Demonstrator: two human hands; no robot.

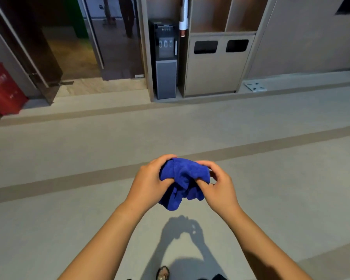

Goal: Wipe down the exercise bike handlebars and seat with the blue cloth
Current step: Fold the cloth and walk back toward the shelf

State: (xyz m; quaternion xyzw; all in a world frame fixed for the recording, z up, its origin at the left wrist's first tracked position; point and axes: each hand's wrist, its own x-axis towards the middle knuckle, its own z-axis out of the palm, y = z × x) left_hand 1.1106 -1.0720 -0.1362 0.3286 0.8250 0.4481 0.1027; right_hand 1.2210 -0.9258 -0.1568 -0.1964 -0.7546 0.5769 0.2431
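Between both hands [150, 182], bunched blue cloth [183, 181]

Blue cloth [183, 178] is looking like soft, fuzzy terry/microfibre, matt, bunching in thick folds. Floor [69, 158] is showing smooth & matt, grey-beige w/ darker stripes. Far left, doors [55, 47] are gleaming glossy, reflecting light; red box [3, 87] is looking like smooth painted metal. Far centre, water dispenser [165, 57] is shining like dark plastic. Bin cabinet [216, 65] is reading as matt panel.
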